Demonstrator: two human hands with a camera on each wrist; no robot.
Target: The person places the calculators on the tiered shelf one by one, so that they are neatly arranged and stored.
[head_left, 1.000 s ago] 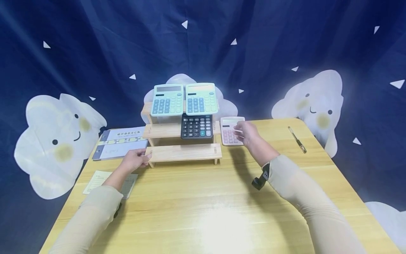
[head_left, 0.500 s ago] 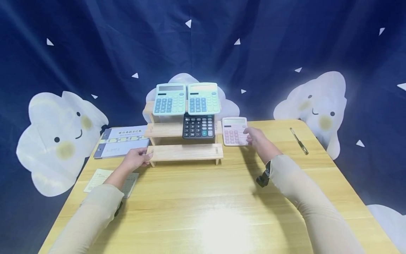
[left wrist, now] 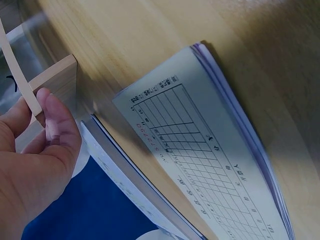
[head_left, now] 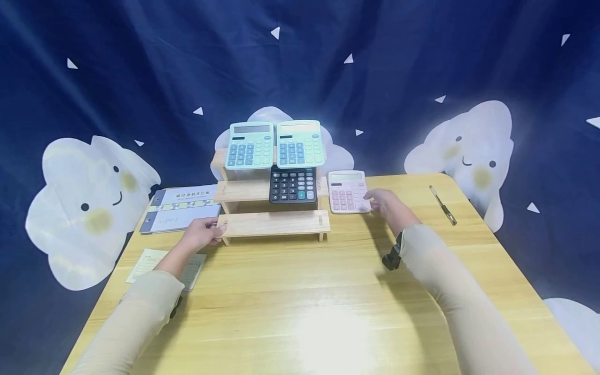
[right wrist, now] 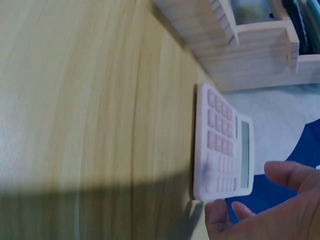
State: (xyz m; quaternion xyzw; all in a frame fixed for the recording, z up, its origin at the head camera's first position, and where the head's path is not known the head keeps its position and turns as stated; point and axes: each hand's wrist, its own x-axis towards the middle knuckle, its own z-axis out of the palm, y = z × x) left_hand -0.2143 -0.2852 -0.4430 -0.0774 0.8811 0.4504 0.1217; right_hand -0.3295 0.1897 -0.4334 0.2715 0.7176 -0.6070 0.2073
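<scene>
My left hand (head_left: 199, 234) pinches the left end of the lowest step of a three-tier wooden shelf (head_left: 274, 224), thumb on top. In the left wrist view, fingers and thumb close round the edge of that board (left wrist: 20, 75). A pink calculator (head_left: 347, 192) lies on the table against the shelf's right side. Beside its right edge is my right hand (head_left: 388, 205), thumb and fingers spread, fingertips right at the edge. Two light mint calculators (head_left: 250, 146) stand on the top tier. Below them, a black calculator (head_left: 293, 186) leans on the right of the middle tier.
A bluish-white account book (head_left: 183, 208) lies left of the shelf. Nearer me, a pad of printed forms (head_left: 192, 271) is partly covered by my left forearm. A pen (head_left: 442, 205) lies at the right of the table (head_left: 281, 291). A blue curtain (head_left: 300, 62) hangs behind.
My right hand has drawn back to the right, from over the pink calculator's keys to its right edge. My left hand keeps its hold on the shelf.
</scene>
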